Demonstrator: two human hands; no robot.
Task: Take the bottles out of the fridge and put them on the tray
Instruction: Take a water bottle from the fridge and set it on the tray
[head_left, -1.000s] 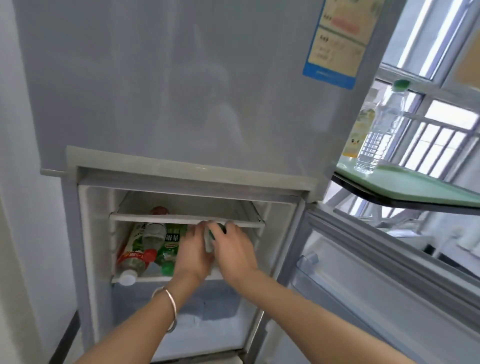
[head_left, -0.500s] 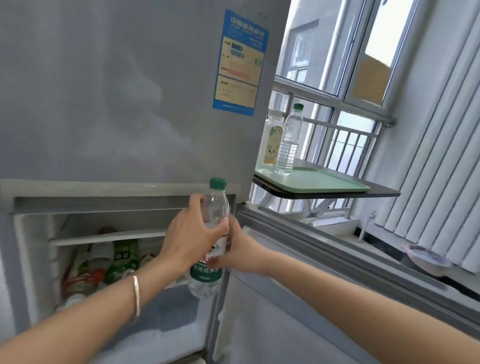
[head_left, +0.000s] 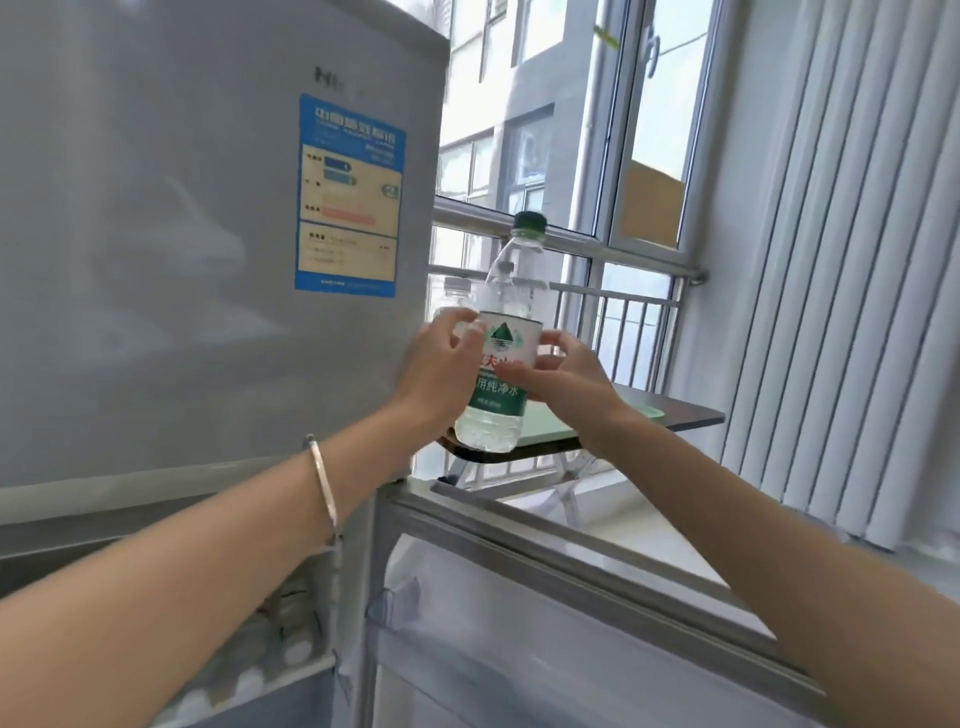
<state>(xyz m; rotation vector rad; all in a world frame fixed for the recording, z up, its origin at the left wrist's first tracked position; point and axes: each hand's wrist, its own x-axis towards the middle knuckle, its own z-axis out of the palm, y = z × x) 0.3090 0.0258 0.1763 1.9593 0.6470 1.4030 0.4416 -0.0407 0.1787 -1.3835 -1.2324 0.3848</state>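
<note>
I hold a clear water bottle with a dark green cap and a white-and-green label upright in the air. My left hand grips its left side and my right hand grips its right side. It hangs in front of the pale green tray, which lies on a dark folding table by the window. A second bottle with a white cap shows behind my left hand, mostly hidden. The grey fridge fills the left; its lower compartment is open, with blurred bottles at the bottom left.
The open lower fridge door juts out below my arms. White vertical blinds hang on the right. A window with metal railing lies behind the table. A blue energy label is stuck on the upper fridge door.
Both hands have lifted the water bottle out of the lower compartment and carried it up and right, towards the tray. My view has swung up and right with it.
</note>
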